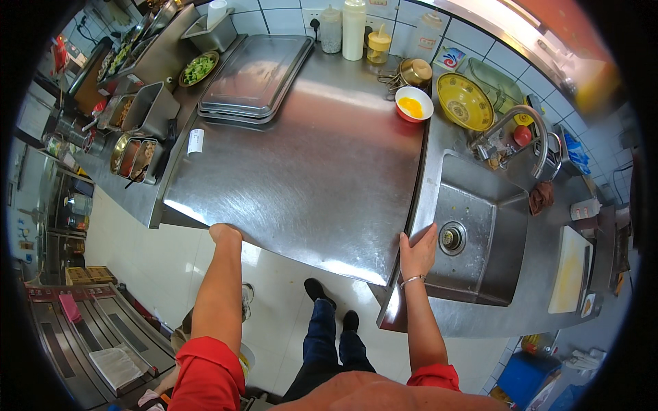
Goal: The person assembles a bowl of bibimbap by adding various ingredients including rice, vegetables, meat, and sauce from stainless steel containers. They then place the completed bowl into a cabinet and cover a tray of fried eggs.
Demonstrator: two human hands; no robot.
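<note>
Steel surface (308,164): large loose sheet, landmark
Left hand (225,233): curled over near-left edge of surface, gripping it
Right hand (418,252): fingers clasping near-right edge of surface, beside sink (480,240)
Stacked trays (257,75): far-left corner of surface
Bowl of beaten egg (414,104): far-right corner of surface
Yellow bowl (466,101): just right of egg bowl
</note>
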